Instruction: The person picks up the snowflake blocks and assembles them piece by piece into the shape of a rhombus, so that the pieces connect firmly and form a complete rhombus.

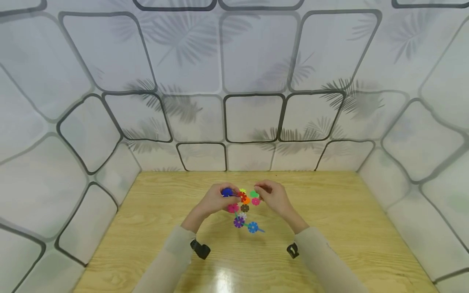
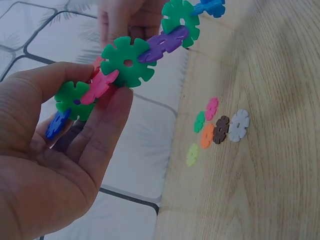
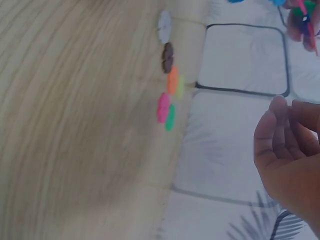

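My left hand (image 1: pixel 214 199) grips a chain of slotted plastic flower discs, held up above the table. The chain has green discs (image 2: pixel 116 56), a pink disc (image 2: pixel 100 87), a purple disc (image 2: pixel 161 45), a dark blue disc (image 2: pixel 57 124) and a light blue end (image 2: pixel 214 8). At the left fingertips sits a red disc (image 1: pixel 242 196), mostly hidden in the left wrist view. To the right of the chain, my right hand (image 1: pixel 275 198) hovers with loosely bent fingers. Nothing shows between its fingertips in the right wrist view.
Loose discs lie on the wooden table (image 1: pixel 329 215) below the hands: white (image 2: pixel 239 126), brown (image 2: pixel 218 134), orange (image 2: pixel 207 136), pink (image 2: pixel 212 108), green (image 2: pixel 199 122) and yellow (image 2: pixel 192 155). Patterned cloth walls (image 1: pixel 256 118) enclose the table at the back and sides.
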Demonstrator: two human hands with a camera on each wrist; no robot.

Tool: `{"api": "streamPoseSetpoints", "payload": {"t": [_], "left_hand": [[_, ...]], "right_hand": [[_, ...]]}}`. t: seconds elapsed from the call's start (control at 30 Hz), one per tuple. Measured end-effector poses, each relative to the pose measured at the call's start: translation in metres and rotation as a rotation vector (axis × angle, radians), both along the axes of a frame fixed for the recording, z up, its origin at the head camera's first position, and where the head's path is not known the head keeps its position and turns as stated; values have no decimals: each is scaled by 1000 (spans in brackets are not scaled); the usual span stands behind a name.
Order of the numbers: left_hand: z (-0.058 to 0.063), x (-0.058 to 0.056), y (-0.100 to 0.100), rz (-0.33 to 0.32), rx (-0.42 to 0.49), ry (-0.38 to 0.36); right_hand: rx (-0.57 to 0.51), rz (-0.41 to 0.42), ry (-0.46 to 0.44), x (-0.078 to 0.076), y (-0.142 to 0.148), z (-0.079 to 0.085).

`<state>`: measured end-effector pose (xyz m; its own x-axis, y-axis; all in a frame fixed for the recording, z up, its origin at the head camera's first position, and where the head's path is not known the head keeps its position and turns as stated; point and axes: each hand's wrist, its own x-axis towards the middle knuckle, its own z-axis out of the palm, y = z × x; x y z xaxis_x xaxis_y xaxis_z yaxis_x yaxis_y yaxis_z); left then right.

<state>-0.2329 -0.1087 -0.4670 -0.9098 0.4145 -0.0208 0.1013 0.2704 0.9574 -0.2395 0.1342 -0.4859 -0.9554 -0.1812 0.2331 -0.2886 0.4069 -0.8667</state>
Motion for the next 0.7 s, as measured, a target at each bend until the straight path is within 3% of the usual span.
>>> {"api": "streamPoseSetpoints", "payload": {"t": [0.17, 0.5, 0.7], "left_hand": [[-2, -1, 0, 13, 21, -16], [-4, 0, -3, 34, 43, -41], [-8, 0, -4, 68, 76, -61]], "right_hand": [[53, -5, -2, -10, 9, -17], [142, -7, -93, -26, 18, -52], [183, 4, -91, -34, 17, -73]]}}
